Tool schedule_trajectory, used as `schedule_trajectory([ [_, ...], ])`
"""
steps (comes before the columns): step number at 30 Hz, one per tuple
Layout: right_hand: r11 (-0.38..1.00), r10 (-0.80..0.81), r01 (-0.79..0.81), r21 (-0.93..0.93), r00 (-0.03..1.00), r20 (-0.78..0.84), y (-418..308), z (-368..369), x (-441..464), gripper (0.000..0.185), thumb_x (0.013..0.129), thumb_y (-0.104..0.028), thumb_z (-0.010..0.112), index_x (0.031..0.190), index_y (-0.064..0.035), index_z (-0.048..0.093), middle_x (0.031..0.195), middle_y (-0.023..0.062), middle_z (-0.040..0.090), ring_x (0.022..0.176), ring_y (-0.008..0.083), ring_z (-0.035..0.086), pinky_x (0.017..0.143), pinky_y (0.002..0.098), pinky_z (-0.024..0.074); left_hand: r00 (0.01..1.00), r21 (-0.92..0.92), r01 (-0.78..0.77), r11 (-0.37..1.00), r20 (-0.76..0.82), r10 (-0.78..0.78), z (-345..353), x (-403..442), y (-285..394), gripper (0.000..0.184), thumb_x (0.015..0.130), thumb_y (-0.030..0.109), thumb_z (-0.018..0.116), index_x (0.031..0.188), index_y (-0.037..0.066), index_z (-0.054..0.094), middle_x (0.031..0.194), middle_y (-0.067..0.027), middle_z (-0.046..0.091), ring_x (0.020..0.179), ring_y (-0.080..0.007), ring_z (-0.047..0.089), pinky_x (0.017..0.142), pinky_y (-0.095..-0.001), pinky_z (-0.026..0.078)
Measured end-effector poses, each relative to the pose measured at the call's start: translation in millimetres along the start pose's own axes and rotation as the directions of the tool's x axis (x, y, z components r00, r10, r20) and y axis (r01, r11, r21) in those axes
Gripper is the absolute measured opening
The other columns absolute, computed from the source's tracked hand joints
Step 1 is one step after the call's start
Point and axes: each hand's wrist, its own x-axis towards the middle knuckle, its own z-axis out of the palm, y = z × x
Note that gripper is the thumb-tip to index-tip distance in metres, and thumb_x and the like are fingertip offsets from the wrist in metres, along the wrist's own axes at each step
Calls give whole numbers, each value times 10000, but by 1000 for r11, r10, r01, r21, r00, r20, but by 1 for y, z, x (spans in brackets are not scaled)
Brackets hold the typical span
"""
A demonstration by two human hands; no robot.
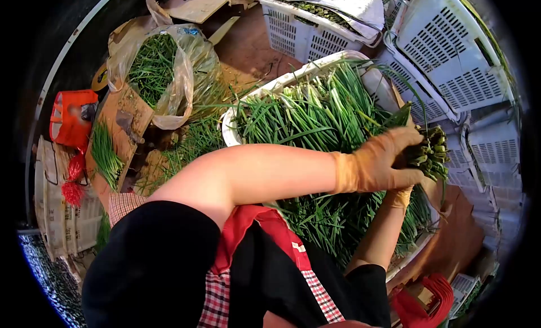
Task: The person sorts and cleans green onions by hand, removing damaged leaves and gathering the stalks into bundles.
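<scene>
Inspected left to right. Well left of the left grip [378, 163], a red bag [73, 122] sits above a pale crate [69, 221], with red netting [73, 184] hanging between them. Nearer the left grip, a sheaf [107, 153] of thin greens lies against a board [134, 109]. Next, up and left of the grip, a clear sack [204, 65] stands with its mouth turned back, grass-like greens inside.

A white tub [229, 131] extends beneath both grips; chives [307, 105] fill it, light stems showing to the upper left of the left grip. A crate [307, 34] stands beyond the tub, above the grips.

The left grip, gloved and blurred, has fingers and thumb spread apart at the bunch [433, 153]; whether they press it cannot be told. The right grip [401, 196], gloved, is mostly hidden below and behind it; its state cannot be told. The bunch is immediately right of the left grip, over the tub's edge. Stacked crates [451, 51] stand further right.
</scene>
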Motion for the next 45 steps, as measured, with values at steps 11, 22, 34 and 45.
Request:
schedule_trajectory([
  [11,760,-73,322,-565,905,418,-92,-11,33,699,767,-401,601,1349,-100,362,1355,104,404,1256,291,370,1055,424,278,982,-815,172,553,93,-167,-1,27,-21,814,826,680,414,1287,10,435,1202,-109,547,1112,-187,493,981,-320,360],
  [22,986,-167,159,55,964,206,-233,-52,182,322,749,-151,677,1026,-3,602,888,58,627,802,156,603,721,276,476,995,-605,-69,793,-103,9,-65,31,62,584,754,311,574,1257,38,454,1133,-88,573,1048,-204,541,934,-336,424],
  [34,454,115,-639,621,733,671,-356,164,146,434,760,-263,700,1079,11,597,946,69,634,802,165,600,729,291,479,923,-753,-91,651,-310,-230,-184,-162,91,484,709,-29,668,1167,28,524,1016,-84,624,887,-199,629,783,-326,541],
  [45,261,-759,965,-7,210,616,-451,206,102,813,551,-76,714,1301,-187,421,1362,108,343,1276,313,342,1039,438,320,917,-870,-42,491,-229,-327,-272,-300,107,300,744,29,636,1036,-27,592,916,-119,652,803,-185,649,740,-312,544],
])
